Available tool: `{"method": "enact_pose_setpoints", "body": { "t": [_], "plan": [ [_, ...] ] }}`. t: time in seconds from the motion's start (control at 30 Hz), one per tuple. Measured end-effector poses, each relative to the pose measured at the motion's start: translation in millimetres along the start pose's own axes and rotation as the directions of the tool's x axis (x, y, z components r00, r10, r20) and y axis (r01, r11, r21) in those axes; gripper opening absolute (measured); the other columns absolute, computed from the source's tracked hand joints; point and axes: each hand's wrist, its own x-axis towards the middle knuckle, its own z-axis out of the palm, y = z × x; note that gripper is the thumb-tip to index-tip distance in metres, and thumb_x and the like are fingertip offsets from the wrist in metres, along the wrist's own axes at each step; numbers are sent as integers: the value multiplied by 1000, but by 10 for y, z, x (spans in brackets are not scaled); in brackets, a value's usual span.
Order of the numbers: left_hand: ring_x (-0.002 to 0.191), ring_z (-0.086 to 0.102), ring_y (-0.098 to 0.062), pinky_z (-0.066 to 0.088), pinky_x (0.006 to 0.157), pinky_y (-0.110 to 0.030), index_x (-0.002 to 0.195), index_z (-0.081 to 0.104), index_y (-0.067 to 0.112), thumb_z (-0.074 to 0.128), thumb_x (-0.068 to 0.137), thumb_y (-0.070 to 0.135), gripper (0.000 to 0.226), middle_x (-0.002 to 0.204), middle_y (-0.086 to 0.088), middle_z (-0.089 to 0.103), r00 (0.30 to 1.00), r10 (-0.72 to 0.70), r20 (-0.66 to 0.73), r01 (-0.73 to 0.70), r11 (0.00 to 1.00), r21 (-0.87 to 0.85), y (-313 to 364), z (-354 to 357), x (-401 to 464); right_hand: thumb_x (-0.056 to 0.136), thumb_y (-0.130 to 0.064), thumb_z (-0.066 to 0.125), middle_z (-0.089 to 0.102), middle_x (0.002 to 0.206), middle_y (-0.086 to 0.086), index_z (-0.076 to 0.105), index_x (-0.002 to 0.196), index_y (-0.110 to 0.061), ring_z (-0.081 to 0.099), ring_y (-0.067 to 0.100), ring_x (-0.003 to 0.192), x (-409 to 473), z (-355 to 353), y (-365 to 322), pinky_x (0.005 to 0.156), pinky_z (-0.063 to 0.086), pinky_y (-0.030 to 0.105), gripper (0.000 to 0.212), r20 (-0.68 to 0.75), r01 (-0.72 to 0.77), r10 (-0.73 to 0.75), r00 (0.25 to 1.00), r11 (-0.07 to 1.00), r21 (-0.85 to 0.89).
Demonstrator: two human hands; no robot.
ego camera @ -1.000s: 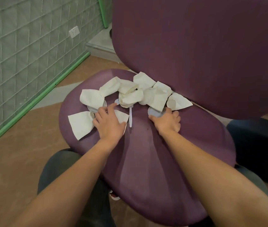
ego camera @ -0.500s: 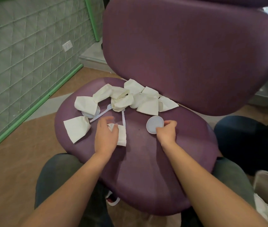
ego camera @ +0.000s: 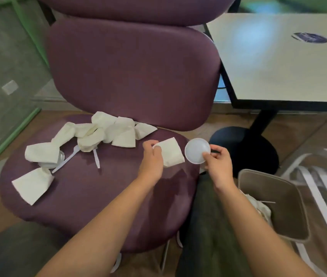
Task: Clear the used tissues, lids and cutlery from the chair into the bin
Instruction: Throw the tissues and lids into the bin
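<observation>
While the right hand (ego camera: pixel 217 162) pinched a round white lid (ego camera: pixel 197 150) by its lower edge, thumb and fingertips closed on the rim, the lid hung in the air just past the right side of the chair (ego camera: pixel 98 196), above and a little short of the bin (ego camera: pixel 290 198) on the floor; that grip looked chosen so the lid could simply be let fall once over the opening. The left hand (ego camera: pixel 152 159) had its fingers curled round one corner of a folded tissue (ego camera: pixel 171 152), which it held lifted over the seat's right part, close beside the lid, probably to go into the bin in the same trip. The bin already held some white waste. Farther out, the other tissues (ego camera: pixel 106 132) lay heaped against the backrest and toward the seat's left edge, with a plastic spoon (ego camera: pixel 66 157), another piece of white cutlery (ego camera: pixel 96 158) and a second lid (ego camera: pixel 58 156) half hidden under a tissue. A pale bench (ego camera: pixel 278 66) stood behind the bin. Half a second earlier both hands had been low on the seat, the lid lying flat by the right fingers and the tissue under the left; by this moment both things were raised and carried rightward.
</observation>
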Motion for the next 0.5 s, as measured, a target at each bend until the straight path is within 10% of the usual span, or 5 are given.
{"method": "enact_pose_setpoints", "body": {
  "t": [0.5],
  "plan": [
    [111,57,-19,57,86,-33,133,44,29,61,89,46,50,135,-7,41,878,70,473,-85,996,11,326,1536,-351,95,-16,61,62,123,3,59,125,-14,57,22,111,-14,-1671,547,98,47,38,31,-346,-194,194,918,980,34]
  ]
}}
